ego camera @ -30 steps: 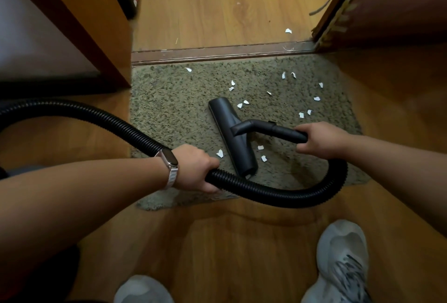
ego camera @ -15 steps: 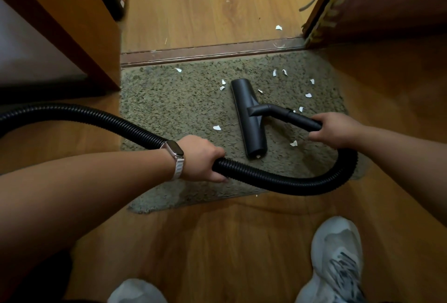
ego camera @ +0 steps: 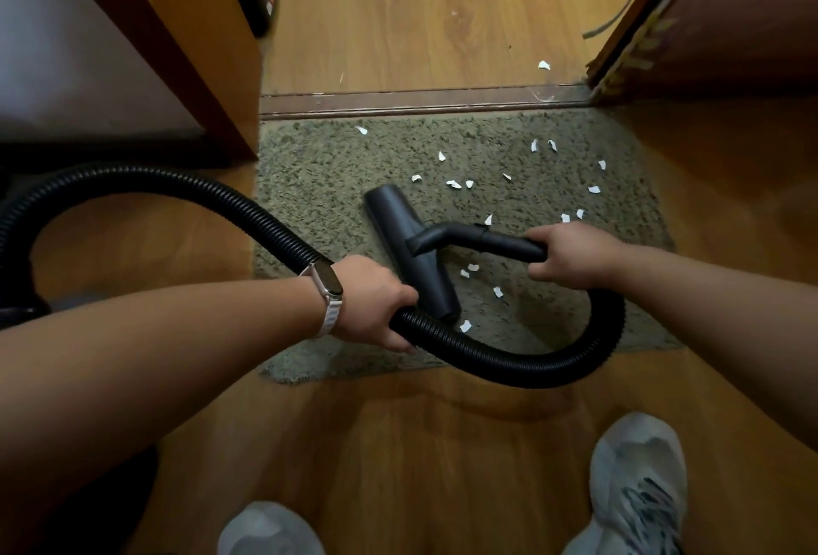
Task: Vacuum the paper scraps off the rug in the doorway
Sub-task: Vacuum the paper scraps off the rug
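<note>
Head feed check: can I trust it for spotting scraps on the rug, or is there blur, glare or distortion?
Head view: paper scraps read sharp and white against the rug, no glare there; wide-angle slightly bows the threshold strip and swells the near forearms; lower left corner falls into deep shadow; the hose casts a soft shadow on the wood floor.

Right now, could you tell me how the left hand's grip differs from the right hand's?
The left hand grips the ribbed hose; the right hand grips the smooth wand behind the floor nozzle. The left wrist wears a watch; the right wrist is bare. Both curl round black vacuum parts over the rug.
</note>
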`<state>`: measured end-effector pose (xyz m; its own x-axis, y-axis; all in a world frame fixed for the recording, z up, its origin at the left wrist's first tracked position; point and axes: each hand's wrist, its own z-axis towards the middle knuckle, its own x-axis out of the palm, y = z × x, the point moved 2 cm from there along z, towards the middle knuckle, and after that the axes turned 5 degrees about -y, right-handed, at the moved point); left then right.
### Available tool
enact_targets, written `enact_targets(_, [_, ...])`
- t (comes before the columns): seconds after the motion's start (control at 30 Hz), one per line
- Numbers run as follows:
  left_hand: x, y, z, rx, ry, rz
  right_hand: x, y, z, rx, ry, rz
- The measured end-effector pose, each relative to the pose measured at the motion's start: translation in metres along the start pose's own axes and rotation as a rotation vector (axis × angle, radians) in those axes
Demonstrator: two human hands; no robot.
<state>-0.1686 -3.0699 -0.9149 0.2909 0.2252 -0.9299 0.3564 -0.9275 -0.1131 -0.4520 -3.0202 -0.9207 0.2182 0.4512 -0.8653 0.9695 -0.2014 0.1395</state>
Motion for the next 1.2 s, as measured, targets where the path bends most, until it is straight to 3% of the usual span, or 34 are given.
enact_targets(0.2, [0.018, 0.000, -0.028, 0.074, 0.075, -0.023, 0.017, 0.044, -0.003, -0.149, 0.057, -0.014])
enact_targets(0.37, [0.023, -0.001, -0.035, 0.090, 0.082, -0.023, 0.019, 0.053, -0.003, -0.169, 0.063, -0.026])
enact_targets(0.9, [0.017, -0.005, -0.006, -0.005, 0.047, -0.068, 0.004, -0.028, 0.005, 0.122, -0.028, 0.106])
enact_targets(1.2, [0.018, 0.000, -0.004, 0.024, 0.057, -0.005, 0.006, -0.004, 0.000, 0.065, -0.036, 0.086])
